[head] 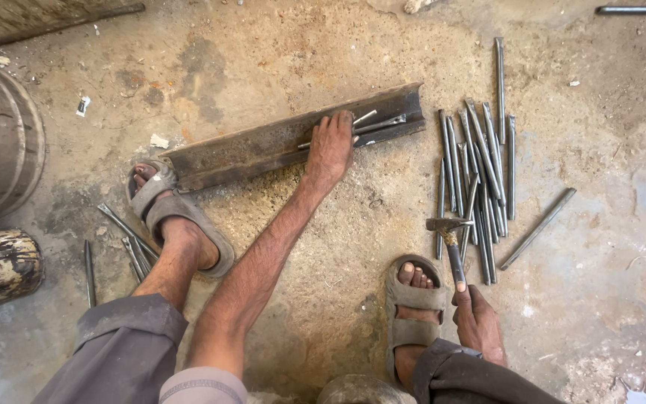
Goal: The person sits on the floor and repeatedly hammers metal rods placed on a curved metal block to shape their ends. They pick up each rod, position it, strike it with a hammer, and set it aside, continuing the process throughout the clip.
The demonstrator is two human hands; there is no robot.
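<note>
The person sits low over a dusty concrete floor (323, 247), both sandalled feet in view. The left hand (330, 146) reaches to the upper middle of the frame and rests on a long rusty steel channel (263, 146) that lies slanted on the floor, its lower left end against the sandal (177, 213) on the foot at middle left. The fingers of this hand are spread fairly flat and press down on thin metal rods (379, 123) lying along the channel's groove, which stick out toward the upper right past the fingertips. The right hand (478, 322), at the lower right of the frame, has its fingers wrapped tight around the handle of a small hammer (450, 236), whose head points up the frame and hangs just over the lower end of a loose bundle of metal rods (480, 172) lying on the floor at middle right. One single rod (538, 228) lies apart, right of the bundle. A few more rods (130, 243) lie by the left foot. A round metal drum (1, 138) stands at the left edge, with a short log (5, 265) below it.
</note>
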